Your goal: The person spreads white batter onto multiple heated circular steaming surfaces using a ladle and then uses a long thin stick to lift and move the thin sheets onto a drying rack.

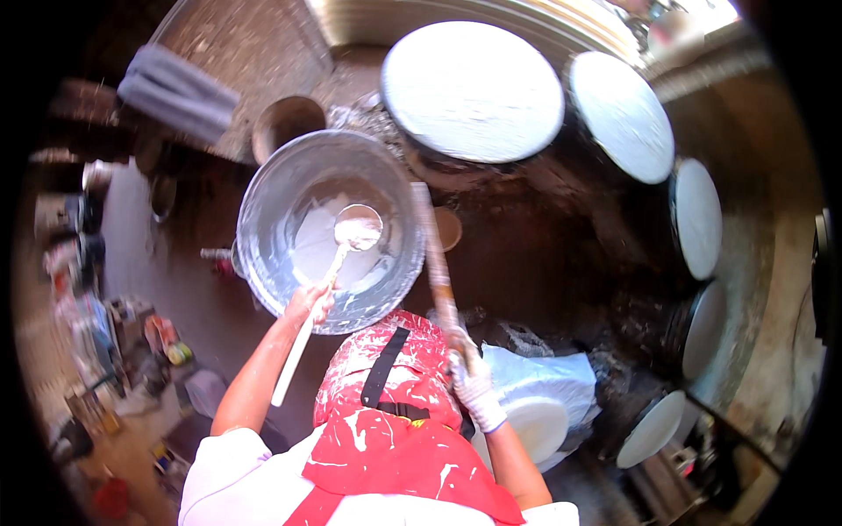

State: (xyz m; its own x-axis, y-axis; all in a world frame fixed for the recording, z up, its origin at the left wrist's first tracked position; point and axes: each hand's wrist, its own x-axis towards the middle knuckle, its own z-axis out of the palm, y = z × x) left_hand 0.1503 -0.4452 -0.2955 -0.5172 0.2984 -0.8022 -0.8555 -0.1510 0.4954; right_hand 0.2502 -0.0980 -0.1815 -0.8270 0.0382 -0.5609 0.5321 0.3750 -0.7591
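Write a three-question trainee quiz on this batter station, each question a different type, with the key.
1. True or false: the left hand holds a ladle over the metal basin.
2. Which hand wears a white glove? A) left B) right C) both
3. Fill in: the right hand grips a long wooden ____.

Key: 1 true; 2 B; 3 stick. The ladle's bowl sits above the white batter in the basin; round white-coated discs ring the dark stove.

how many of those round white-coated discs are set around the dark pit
6. Two large round discs at top, two along the right, two lower right. More may be hidden.
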